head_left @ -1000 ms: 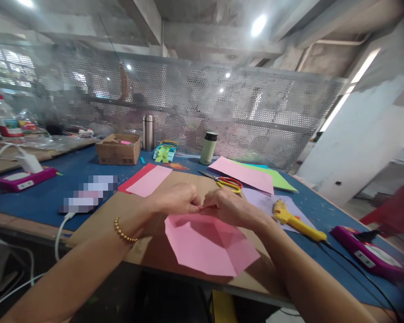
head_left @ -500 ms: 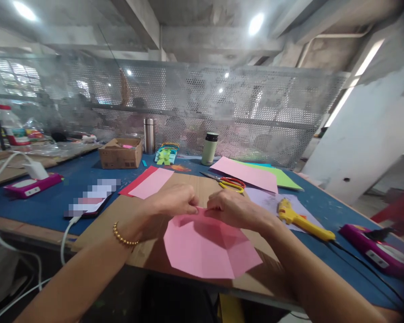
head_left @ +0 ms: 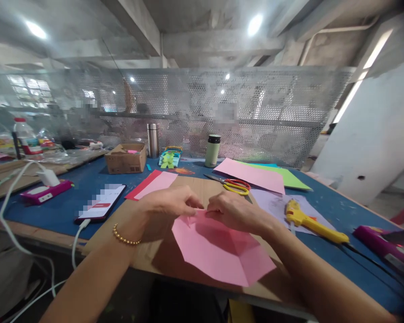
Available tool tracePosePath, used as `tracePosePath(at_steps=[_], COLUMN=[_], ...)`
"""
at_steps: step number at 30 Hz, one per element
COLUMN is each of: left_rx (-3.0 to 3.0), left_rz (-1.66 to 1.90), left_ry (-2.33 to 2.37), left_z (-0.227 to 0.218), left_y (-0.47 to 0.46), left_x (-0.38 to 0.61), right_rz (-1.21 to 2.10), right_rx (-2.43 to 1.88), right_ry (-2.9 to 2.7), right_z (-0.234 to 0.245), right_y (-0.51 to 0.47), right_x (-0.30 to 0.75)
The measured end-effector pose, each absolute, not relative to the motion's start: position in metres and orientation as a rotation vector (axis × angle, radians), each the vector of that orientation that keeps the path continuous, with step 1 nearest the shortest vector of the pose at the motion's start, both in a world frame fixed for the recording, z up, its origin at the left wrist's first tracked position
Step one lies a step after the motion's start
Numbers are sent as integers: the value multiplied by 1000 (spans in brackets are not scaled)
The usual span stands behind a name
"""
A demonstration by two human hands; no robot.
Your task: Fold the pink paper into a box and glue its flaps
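head view: a small gap is now seen between the two hands at the folded sheet's far edge, where a second ago the fingertips were all but met at one spot. the pink paper [head_left: 218,251] is held just above the cardboard [head_left: 151,255], its creased lower part fanned toward the body and its far edge tucked under the fingers. by that parting, it may be judged, one pinch has been eased and the edge is being worked along its length (everything in frame has also been slid a little by the head's movement, so not every shift should be credited to the hands). the right hand [head_left: 234,210] is curled, knuckles up, with the edge seemingly pinched between thumb and bent forefinger. the left hand [head_left: 177,200] is laid over the same edge from the other side, fingers bent and thumb low; whether the paper is gripped there or merely touched cannot be told. both forearms are angled inward from the lower corners, the left one ringed by a gold bracelet [head_left: 124,241]. beyond the right hand, the scissors [head_left: 227,181] are left lying, and the yellow glue gun [head_left: 314,226] is rested untouched.
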State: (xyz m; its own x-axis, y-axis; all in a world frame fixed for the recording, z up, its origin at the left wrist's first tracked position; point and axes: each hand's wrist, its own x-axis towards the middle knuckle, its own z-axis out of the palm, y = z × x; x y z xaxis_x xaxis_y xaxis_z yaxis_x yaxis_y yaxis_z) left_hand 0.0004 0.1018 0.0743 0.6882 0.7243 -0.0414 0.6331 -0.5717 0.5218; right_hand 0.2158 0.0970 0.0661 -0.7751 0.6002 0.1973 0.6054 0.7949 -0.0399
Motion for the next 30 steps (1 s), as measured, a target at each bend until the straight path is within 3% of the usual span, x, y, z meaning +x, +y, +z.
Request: tracePosePath(at_steps=[5,16,30], left_rx=[2297,2258,2663], left_rz=[588,311,135], left_ry=[1071,1141,1111], left_z=[80,74,89], left_y=[107,99,98], left_x=[-12,10,18], right_rz=[-46,-118,-122], right_rx=[-935,-987,-843], right_ry=[-2787,-2735,-2774], right_z=[66,64,60], right_y=[99,96,99], right_x=[220,221,221])
